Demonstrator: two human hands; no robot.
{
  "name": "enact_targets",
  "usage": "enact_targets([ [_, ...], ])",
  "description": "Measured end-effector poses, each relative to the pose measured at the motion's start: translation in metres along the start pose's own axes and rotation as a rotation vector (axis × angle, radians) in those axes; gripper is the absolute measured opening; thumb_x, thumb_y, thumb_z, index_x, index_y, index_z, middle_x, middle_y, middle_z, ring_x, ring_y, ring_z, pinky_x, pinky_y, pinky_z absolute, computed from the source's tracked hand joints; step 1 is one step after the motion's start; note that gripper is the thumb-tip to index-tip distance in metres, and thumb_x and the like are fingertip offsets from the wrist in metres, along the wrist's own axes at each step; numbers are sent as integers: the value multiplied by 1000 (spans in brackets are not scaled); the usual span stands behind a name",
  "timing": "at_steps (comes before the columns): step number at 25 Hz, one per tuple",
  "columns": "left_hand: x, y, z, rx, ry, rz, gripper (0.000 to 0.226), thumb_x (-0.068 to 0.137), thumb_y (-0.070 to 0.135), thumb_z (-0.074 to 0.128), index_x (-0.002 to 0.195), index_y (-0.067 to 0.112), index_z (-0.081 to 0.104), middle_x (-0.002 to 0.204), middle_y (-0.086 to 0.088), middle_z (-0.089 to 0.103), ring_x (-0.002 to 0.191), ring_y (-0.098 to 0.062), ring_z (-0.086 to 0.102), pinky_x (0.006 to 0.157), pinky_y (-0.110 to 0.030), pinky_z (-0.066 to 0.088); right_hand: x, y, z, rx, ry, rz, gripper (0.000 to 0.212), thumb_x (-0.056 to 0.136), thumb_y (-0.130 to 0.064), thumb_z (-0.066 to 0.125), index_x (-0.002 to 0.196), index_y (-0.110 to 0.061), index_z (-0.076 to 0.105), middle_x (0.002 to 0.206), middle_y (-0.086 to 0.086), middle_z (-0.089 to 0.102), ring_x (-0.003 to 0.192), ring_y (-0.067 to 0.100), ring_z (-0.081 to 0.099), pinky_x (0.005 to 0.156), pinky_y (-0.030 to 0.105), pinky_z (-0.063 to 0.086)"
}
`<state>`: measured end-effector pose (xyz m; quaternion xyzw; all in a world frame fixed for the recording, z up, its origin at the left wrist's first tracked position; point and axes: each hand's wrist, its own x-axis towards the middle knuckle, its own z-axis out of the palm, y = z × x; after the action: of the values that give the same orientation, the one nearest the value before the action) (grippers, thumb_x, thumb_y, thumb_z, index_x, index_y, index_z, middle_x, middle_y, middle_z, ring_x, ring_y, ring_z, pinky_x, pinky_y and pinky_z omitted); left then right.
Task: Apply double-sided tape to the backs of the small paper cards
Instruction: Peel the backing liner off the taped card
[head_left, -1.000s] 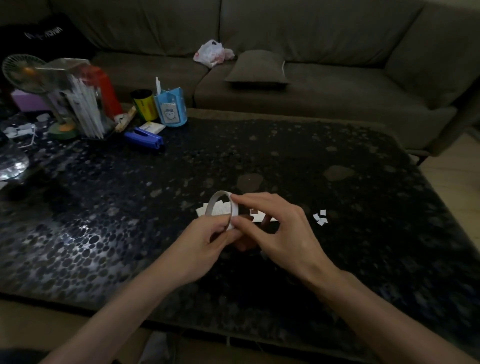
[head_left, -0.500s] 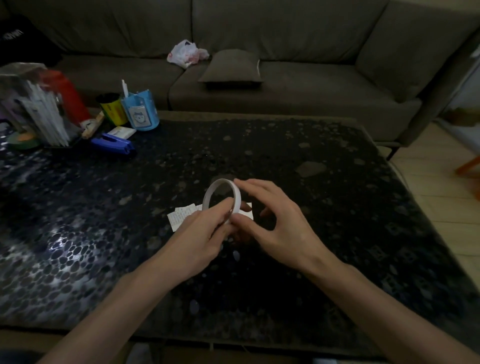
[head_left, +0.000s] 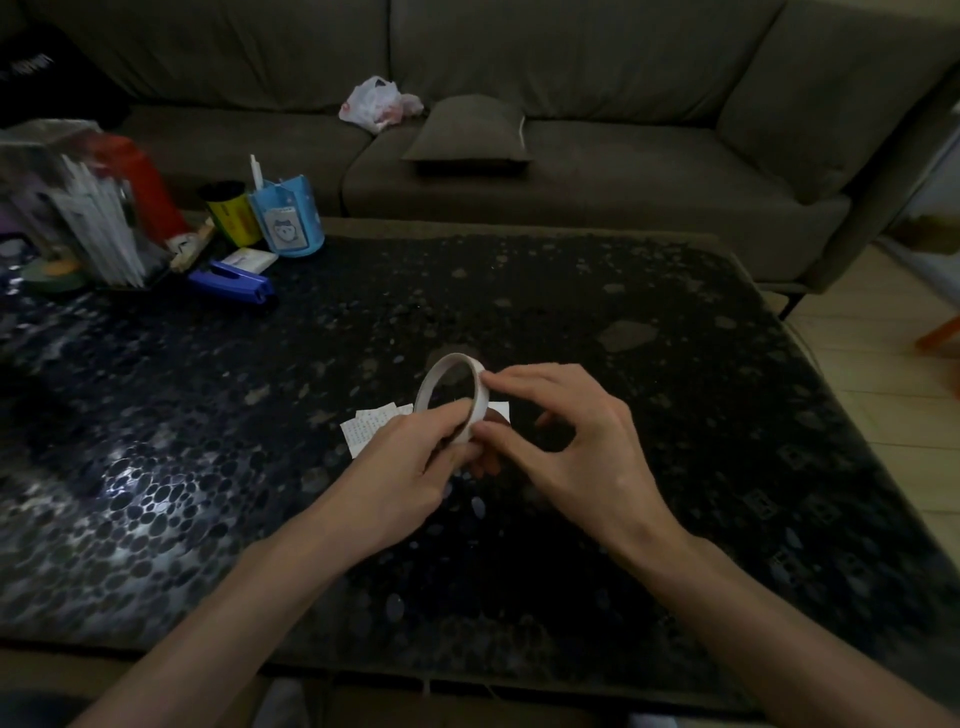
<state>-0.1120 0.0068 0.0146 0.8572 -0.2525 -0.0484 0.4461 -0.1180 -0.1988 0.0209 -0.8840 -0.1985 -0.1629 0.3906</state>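
Note:
A thin white ring of double-sided tape (head_left: 439, 376) stands upright above the middle of the dark table. My left hand (head_left: 400, 467) grips its lower edge from the left. My right hand (head_left: 566, 447) pinches the roll's right side, thumb low and forefinger on the upper rim. Small white paper cards (head_left: 366, 428) with fine writing lie flat on the table just behind my left hand; another white piece (head_left: 500, 408) peeks out right of the roll. My hands cover the rest of the cards.
The black pebble-patterned table (head_left: 649, 415) fills the view. At its back left stand a blue stapler (head_left: 231, 280), a blue pen cup (head_left: 284, 221), a yellow can (head_left: 231, 213) and a clear holder of white sticks (head_left: 98, 228). A grey sofa (head_left: 597, 171) lies behind.
The view has swung right, so the table clutter sits further left. Both hands keep hold of the tape roll; my right forefinger has slid along its upper rim.

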Motion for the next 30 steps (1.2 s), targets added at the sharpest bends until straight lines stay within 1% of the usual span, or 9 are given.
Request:
enact_targets([
  [4,-1,-1,1,-6,-1,-6,20,105,16,58,112,34,66,102,15,74,102,-6,70,86,-24,57,0,-1,0,-4,9,9,33,88,-39,72,118,-26,76,120,-12,69,113,2,60,92,26,54],
  [8,-1,-1,1,-58,12,-12,22,104,22,59,124,29,66,111,14,73,108,-6,69,91,-26,57,3,0,4,83,-40,30,32,93,-38,73,123,-27,70,122,-16,63,114,1,60,88,17,52],
  [12,-2,-2,0,-61,-22,-16,20,105,15,56,116,23,71,111,12,75,110,-7,70,94,-32,59,6,1,4,160,-53,61,33,96,-39,69,127,-30,64,122,-19,60,113,2,60,88,20,53],
  [17,-2,-1,-3,2,-7,16,19,102,8,61,102,18,77,106,12,74,109,-7,68,97,-32,56,11,7,-5,125,-192,39,55,92,-56,65,142,-35,56,139,-21,53,126,-3,51,91,15,50],
  [19,-3,-2,-7,103,-52,46,20,103,10,58,102,18,77,108,10,73,112,-8,66,106,-34,50,12,9,-8,101,-285,46,68,89,-63,61,151,-39,47,148,-22,47,131,-6,46,93,15,48],
  [22,-3,-4,-13,269,-97,118,23,104,13,54,101,14,76,105,7,73,110,-7,65,119,-29,35,11,12,-9,104,-361,34,74,90,-56,68,156,-41,39,153,-24,43,136,-10,41,102,13,42],
  [25,-3,0,-12,292,-85,104,13,101,12,63,96,17,75,96,14,69,96,-6,65,91,-34,53,12,12,-10,109,-289,49,68,87,-51,75,150,-37,51,144,-23,54,130,-9,48,101,15,46],
  [27,-4,4,-10,239,-45,71,16,99,14,67,91,26,72,89,24,68,88,0,66,75,-17,50,15,11,-11,93,-234,74,61,87,-48,76,143,-35,58,137,-22,59,125,-7,53,98,20,51],
  [30,-3,7,-8,189,-23,43,27,100,16,66,90,41,67,83,35,67,84,10,65,72,-6,44,14,9,-10,101,-161,105,53,86,-46,75,136,-33,66,131,-20,65,120,-6,58,98,28,55],
])
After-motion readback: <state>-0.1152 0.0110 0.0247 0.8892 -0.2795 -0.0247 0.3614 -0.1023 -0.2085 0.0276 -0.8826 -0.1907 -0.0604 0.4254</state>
